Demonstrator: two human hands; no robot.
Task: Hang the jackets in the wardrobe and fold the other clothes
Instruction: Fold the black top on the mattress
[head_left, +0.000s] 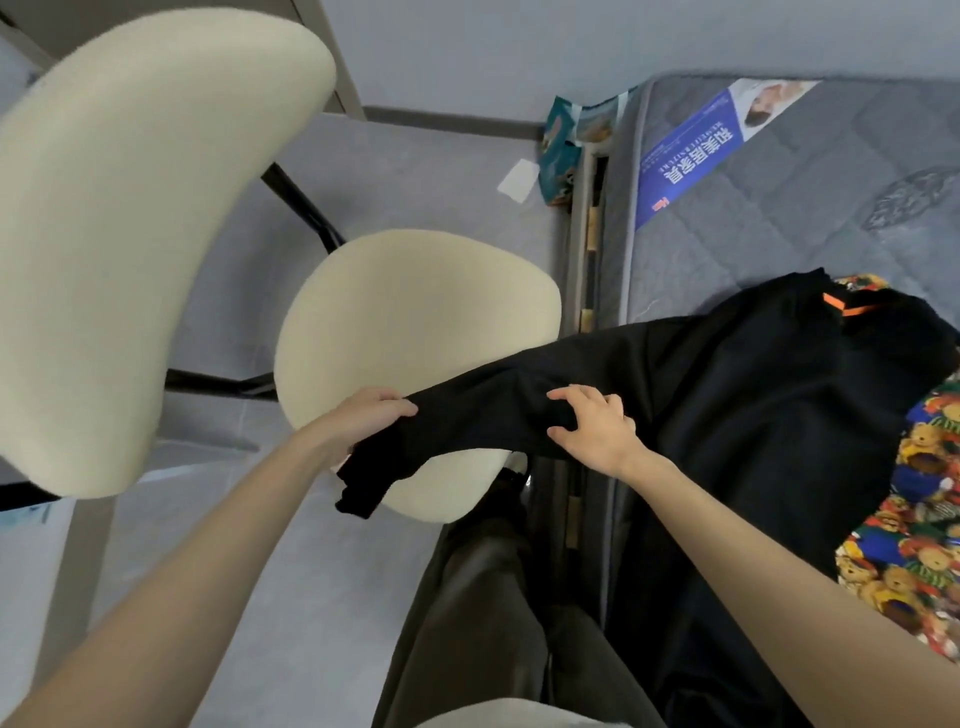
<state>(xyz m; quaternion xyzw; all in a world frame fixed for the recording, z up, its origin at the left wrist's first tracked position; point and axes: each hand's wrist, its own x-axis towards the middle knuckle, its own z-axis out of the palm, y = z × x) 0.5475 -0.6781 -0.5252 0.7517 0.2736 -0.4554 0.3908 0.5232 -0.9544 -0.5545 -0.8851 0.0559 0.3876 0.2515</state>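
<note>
A black jacket (769, 395) with an orange collar tab lies on the grey mattress (737, 208) at the right. One of its sleeves is stretched out to the left over the chair seat. My left hand (363, 421) grips that sleeve near the cuff, whose end hangs below my hand. My right hand (592, 423) pinches the sleeve further up with curled fingers and thumb. Under the jacket, at the far right, lies a garment with a colourful teddy-bear print (914, 545).
A cream chair stands at the left, its seat (415, 317) under the sleeve and its backrest (140, 234) close to the camera. Between the chair and the mattress runs the bed frame (587, 270). A paper slip (517, 179) and a printed bag (563, 150) lie on the grey floor.
</note>
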